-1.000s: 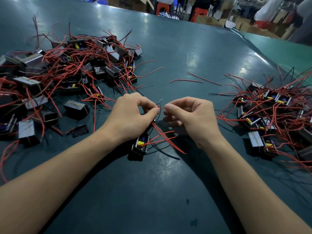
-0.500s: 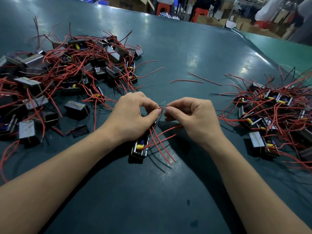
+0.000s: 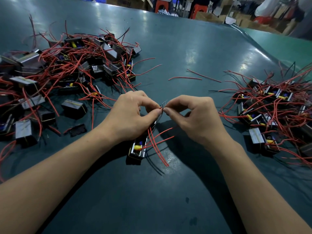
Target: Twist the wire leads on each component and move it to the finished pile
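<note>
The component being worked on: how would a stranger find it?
On the green table, look between the two wire piles. The component lies alone below the left hand, its lead ends pinched by both hands.

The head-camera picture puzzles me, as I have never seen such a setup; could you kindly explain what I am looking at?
No machine is involved: a person wears a camera on the head, looking forward and down, so both bare forearms reach in from the bottom edge. The left hand and the right hand meet at the middle, pinching the bare wire ends of one lead between thumb and finger. That lead runs down to a small black component with a yellow part, resting on the dark green table below the left hand; its other red leads lie loose. To the left is a large pile of similar components tangled in red wire, to the right a second pile. Two loose red wire pieces lie between them. Which pile holds finished pieces, I cannot tell.
</note>
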The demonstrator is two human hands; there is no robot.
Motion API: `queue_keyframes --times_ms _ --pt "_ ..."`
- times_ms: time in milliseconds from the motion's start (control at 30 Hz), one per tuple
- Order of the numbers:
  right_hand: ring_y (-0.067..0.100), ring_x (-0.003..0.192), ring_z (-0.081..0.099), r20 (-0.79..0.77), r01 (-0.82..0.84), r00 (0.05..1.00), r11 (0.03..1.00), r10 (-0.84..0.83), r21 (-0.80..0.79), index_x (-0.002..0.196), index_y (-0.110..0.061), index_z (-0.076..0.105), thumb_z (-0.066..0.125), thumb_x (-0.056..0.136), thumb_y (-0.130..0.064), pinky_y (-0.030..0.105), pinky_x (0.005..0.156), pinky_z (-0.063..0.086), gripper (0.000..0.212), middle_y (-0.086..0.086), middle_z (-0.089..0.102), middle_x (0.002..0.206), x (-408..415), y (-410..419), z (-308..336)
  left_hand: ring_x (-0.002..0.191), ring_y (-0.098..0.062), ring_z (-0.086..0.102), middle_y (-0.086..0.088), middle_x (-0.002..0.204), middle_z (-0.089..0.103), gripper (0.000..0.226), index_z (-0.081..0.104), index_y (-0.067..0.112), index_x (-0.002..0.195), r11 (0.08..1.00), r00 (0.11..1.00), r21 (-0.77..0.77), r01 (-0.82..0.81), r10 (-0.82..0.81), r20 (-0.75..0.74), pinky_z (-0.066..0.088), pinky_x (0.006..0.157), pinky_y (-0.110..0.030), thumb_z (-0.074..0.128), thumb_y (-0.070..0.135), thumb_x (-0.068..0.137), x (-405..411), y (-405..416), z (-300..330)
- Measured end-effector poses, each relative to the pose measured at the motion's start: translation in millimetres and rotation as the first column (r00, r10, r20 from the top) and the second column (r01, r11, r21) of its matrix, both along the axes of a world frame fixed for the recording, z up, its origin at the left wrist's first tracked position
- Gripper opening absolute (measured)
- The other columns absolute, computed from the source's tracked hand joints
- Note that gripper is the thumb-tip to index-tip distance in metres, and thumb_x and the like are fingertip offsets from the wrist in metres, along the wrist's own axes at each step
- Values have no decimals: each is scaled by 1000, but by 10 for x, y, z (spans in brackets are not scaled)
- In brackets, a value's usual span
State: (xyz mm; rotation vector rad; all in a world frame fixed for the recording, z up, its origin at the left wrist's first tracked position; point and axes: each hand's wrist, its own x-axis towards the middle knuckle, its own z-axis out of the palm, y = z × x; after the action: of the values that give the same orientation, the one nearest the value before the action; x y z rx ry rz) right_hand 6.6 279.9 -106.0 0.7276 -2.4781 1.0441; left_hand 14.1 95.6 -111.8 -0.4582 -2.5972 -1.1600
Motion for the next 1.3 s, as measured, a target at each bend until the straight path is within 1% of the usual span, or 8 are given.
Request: queue_keyframes --times_ms 100,167,367,567,900,1033,1167,1300 --pt "16 65 65 -148 -39 988 994 54 103 83 -8 74 74 83 -10 34 59 53 3 0 70 75 -10 7 -16 81 -14 55 8 77 60 6 77 24 81 999 1000 -37 20 -20 -3 34 73 -21 72 22 85 20 -3 13" --pt "22 62 61 -229 -42 971 991 70 123 83 -9 76 74 84 -13 40 54 50 4 3 66 75 -31 17 -22 81 -13 53 12 75 57 7 77 24 80 998 1000 -48 29 -29 3 33 72 -17 72 21 85 24 -10 20" --pt "21 59 57 -257 -97 959 991 118 94 85 -11 80 78 82 -14 36 52 46 5 6 63 75 -39 46 3 79 -7 53 11 76 58 8 78 25 82 993 994 -51 109 -107 38 38 69 -17 72 20 85 36 -39 45" --pt "26 62 58 -149 -63 985 986 87 157 78 -3 72 76 84 -15 45 57 49 14 8 61 74 -45 65 9 64 1 52 8 73 61 7 77 19 78 998 998 -28 56 -55 26 30 62 -8 74 20 84 14 -27 26" --pt "26 60 53 -361 -60 920 966 150 251 82 -10 77 72 87 -13 38 50 47 7 5 62 78 -19 46 -21 72 -2 53 8 76 60 9 79 20 83 994 994 -50 98 -95 50 32 66 -9 71 20 85 33 -32 58" --pt "21 57 51 -278 -131 944 976 176 173 87 -10 80 77 83 -11 35 52 44 5 5 61 79 -52 54 -17 83 -18 53 8 78 59 8 79 18 83 980 989 -130 147 -146 21 37 77 -26 72 19 85 46 -47 80" --pt "24 59 55 -114 -137 982 982 153 133 84 -6 78 75 82 -16 39 55 47 11 8 63 73 -74 56 18 81 -20 53 6 77 59 8 80 19 82 974 984 -148 174 -177 -6 34 75 -26 73 21 85 59 -39 98" --pt "23 60 50 -68 -64 995 978 79 198 79 -5 72 71 88 -22 42 57 45 19 4 57 70 -35 31 18 82 -18 52 4 77 60 9 80 21 88 981 989 -131 141 -146 -28 35 75 -26 72 18 85 65 -36 95"
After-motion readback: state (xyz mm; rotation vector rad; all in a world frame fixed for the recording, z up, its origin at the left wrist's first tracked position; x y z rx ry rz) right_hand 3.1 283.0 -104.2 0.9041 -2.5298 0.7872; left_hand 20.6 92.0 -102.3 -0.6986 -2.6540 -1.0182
